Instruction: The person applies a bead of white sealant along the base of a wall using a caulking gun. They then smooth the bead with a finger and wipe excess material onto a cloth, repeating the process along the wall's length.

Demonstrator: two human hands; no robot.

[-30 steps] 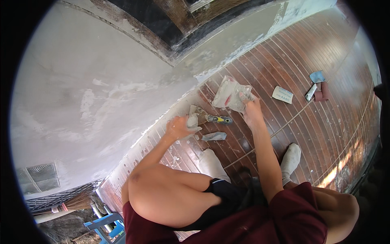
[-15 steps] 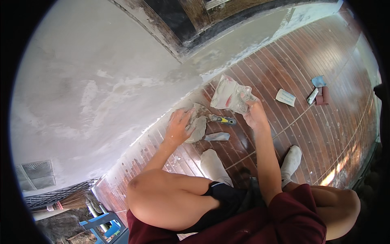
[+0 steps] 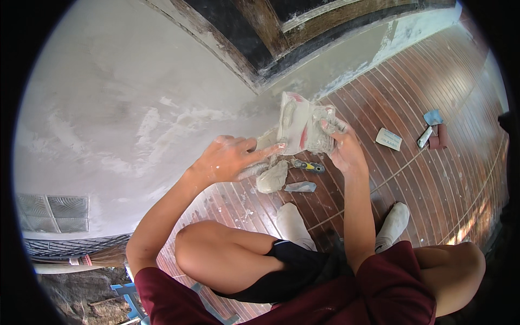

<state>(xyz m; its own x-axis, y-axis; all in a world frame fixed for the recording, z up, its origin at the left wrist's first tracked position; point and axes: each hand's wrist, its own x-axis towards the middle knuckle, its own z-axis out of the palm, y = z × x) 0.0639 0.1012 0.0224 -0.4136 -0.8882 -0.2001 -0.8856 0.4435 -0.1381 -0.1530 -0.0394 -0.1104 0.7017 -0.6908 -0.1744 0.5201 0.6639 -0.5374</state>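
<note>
My right hand grips the right end of a clear plastic bag with red marks and pale grey putty inside. The bag is held up above the floor. At its left edge is my left hand, index finger stretched to the bag and the other fingers bent. Putty smears the left fingers. Grey, putty-coated matter shows above and below that finger; what the hand holds there I cannot make out. Below lies a lump of grey putty, beside a tool with a yellow and black handle whose far end is hidden.
A grey-blue scrap lies near my socked foot. Further right on the tiled floor are a white packet and several small pieces, one of them reddish-brown. A patched wall runs along the left, a broom at lower left.
My left hand has risen from the putty on the floor and moved to the bag, index finger now extended. The bag stays in my right hand. The whole view has shifted slightly.
</note>
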